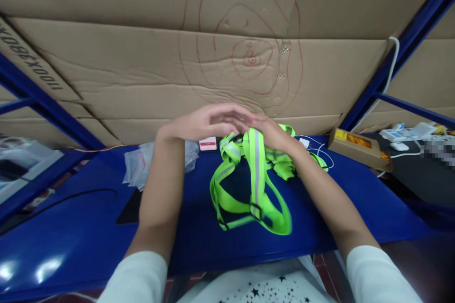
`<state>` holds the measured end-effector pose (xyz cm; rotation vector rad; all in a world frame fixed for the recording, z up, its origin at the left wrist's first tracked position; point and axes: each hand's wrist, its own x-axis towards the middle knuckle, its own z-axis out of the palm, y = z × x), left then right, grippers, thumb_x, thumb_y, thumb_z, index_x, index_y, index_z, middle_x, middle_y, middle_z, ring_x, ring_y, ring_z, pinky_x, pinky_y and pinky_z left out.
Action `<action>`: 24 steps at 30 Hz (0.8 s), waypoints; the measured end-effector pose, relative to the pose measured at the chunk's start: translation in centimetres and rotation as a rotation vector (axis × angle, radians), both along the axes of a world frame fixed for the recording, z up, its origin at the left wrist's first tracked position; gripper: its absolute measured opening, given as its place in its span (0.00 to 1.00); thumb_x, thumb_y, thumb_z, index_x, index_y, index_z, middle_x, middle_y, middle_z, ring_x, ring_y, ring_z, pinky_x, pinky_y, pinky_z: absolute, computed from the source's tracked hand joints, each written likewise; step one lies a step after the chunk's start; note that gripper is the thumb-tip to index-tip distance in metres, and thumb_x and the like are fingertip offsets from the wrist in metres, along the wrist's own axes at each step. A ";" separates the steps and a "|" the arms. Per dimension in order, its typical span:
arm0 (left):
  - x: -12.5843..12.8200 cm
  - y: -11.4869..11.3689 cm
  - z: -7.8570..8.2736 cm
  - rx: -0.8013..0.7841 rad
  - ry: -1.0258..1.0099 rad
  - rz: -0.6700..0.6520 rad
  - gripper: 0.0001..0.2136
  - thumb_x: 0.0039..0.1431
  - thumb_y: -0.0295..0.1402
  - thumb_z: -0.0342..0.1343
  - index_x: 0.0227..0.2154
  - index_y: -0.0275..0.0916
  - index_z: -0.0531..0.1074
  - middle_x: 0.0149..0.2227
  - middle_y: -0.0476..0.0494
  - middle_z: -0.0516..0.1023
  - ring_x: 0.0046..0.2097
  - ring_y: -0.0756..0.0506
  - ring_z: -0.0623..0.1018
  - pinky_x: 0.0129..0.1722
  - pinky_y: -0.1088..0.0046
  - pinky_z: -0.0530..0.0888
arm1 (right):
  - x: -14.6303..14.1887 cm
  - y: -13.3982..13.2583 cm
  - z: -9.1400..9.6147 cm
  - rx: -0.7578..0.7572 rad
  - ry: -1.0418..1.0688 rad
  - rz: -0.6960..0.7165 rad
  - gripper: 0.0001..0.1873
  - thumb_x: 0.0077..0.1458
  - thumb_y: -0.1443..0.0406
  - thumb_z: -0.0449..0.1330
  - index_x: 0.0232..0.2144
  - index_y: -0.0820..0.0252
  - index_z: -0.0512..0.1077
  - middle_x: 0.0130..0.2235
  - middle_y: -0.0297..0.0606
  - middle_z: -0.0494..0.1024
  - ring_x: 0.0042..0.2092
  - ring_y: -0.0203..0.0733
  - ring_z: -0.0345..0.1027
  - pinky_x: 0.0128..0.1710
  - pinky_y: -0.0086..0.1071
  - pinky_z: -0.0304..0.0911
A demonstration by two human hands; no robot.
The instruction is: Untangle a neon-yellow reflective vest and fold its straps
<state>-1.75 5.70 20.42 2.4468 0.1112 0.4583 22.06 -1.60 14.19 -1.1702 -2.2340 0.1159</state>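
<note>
A bright green reflective strap vest (258, 161) with grey stripes and black buckles hangs in loops from my hands over the blue table. My left hand (209, 122) comes in from the left, its fingers curved over the top of the gathered straps and meeting the right fingers. Its thumb lies along the near side, by a strap. My right hand (268, 131) is closed around the upper straps, back of the hand upward; its fingertips are hidden behind the bunch. The lower loop is slightly blurred. More green webbing (284, 168) lies bunched beneath my right wrist.
Clear plastic bags (140, 165) lie left of the vest, beside a small red-and-white box (208, 144). An open cardboard box (359, 149), a white charger (304, 142) and cables are at right. Cardboard (142, 66) walls the back; blue frame posts (50, 99) flank the table (88, 232).
</note>
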 end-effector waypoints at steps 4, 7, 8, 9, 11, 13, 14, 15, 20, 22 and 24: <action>1.8 -0.5 -0.6 0.244 -0.069 0.275 0.31 0.60 0.56 0.59 0.59 0.41 0.69 0.62 0.34 0.72 0.63 0.35 0.70 0.62 0.55 0.68 | 0.2 -1.9 2.0 0.330 -0.051 -0.141 0.10 0.64 0.66 0.55 0.45 0.54 0.74 0.50 0.43 0.73 0.52 0.49 0.63 0.54 0.41 0.58; 2.3 0.1 -1.3 0.175 0.033 0.234 0.31 0.61 0.53 0.59 0.60 0.37 0.67 0.60 0.34 0.73 0.60 0.37 0.74 0.61 0.57 0.69 | 0.2 -2.4 2.5 0.392 -0.062 -0.183 0.09 0.65 0.66 0.54 0.44 0.54 0.73 0.50 0.45 0.71 0.53 0.49 0.62 0.53 0.42 0.58; 2.4 0.5 -1.5 0.135 0.052 0.196 0.31 0.61 0.52 0.59 0.59 0.37 0.67 0.59 0.34 0.75 0.58 0.39 0.75 0.60 0.59 0.70 | 0.3 -2.3 2.5 0.394 -0.062 -0.188 0.08 0.64 0.66 0.55 0.43 0.55 0.73 0.49 0.45 0.71 0.53 0.50 0.62 0.53 0.42 0.58; 2.4 0.8 -1.6 0.106 0.052 0.166 0.30 0.60 0.51 0.60 0.59 0.36 0.67 0.58 0.35 0.76 0.57 0.39 0.76 0.59 0.60 0.70 | 0.5 -2.3 2.6 0.383 -0.060 -0.185 0.08 0.63 0.66 0.55 0.43 0.55 0.73 0.49 0.45 0.71 0.53 0.50 0.62 0.53 0.41 0.58; 2.4 1.5 -1.8 0.095 0.012 0.155 0.29 0.59 0.49 0.62 0.57 0.37 0.67 0.57 0.35 0.76 0.57 0.40 0.76 0.58 0.61 0.71 | 1.2 -2.5 2.9 0.298 -0.062 -0.170 0.08 0.61 0.68 0.56 0.42 0.57 0.73 0.47 0.45 0.71 0.52 0.49 0.64 0.52 0.39 0.60; 2.7 2.0 -2.0 0.152 -0.030 0.193 0.27 0.58 0.46 0.63 0.56 0.36 0.68 0.56 0.35 0.76 0.57 0.39 0.75 0.58 0.60 0.70 | 2.5 -3.1 3.4 0.092 -0.081 -0.160 0.13 0.57 0.68 0.59 0.45 0.57 0.73 0.47 0.43 0.72 0.51 0.48 0.66 0.52 0.39 0.62; 2.9 2.1 -2.1 0.197 -0.036 0.218 0.27 0.56 0.44 0.64 0.55 0.36 0.68 0.56 0.35 0.76 0.57 0.38 0.75 0.58 0.59 0.70 | 3.2 -3.7 3.6 -0.051 -0.098 -0.155 0.17 0.55 0.67 0.62 0.48 0.56 0.73 0.48 0.43 0.73 0.51 0.48 0.67 0.52 0.39 0.62; 3.2 2.1 -2.2 0.242 -0.030 0.240 0.26 0.56 0.43 0.64 0.54 0.36 0.68 0.56 0.35 0.76 0.57 0.37 0.75 0.58 0.59 0.70 | 3.8 -4.2 3.8 -0.193 -0.111 -0.151 0.22 0.53 0.64 0.65 0.51 0.55 0.73 0.49 0.42 0.74 0.51 0.49 0.68 0.52 0.40 0.63; 4.4 0.3 -2.4 0.324 0.019 0.186 0.27 0.53 0.39 0.66 0.54 0.39 0.65 0.54 0.37 0.74 0.55 0.37 0.75 0.54 0.62 0.70 | 4.7 -5.8 4.3 -0.327 0.012 -0.155 0.35 0.53 0.49 0.68 0.60 0.50 0.68 0.60 0.43 0.72 0.58 0.53 0.66 0.59 0.44 0.61; 4.3 -1.0 -2.1 0.308 0.013 0.140 0.28 0.53 0.40 0.67 0.54 0.40 0.64 0.54 0.38 0.74 0.54 0.39 0.75 0.52 0.64 0.70 | 3.8 -5.4 4.2 -0.312 0.010 -0.130 0.31 0.55 0.48 0.65 0.56 0.54 0.72 0.54 0.43 0.76 0.53 0.50 0.69 0.55 0.42 0.64; 4.0 -2.1 -1.7 0.257 0.047 0.106 0.28 0.53 0.41 0.67 0.54 0.41 0.64 0.52 0.41 0.75 0.52 0.40 0.76 0.50 0.66 0.70 | 2.9 -4.9 4.1 -0.417 -0.015 -0.047 0.23 0.55 0.49 0.66 0.45 0.59 0.77 0.39 0.38 0.78 0.40 0.45 0.70 0.44 0.37 0.66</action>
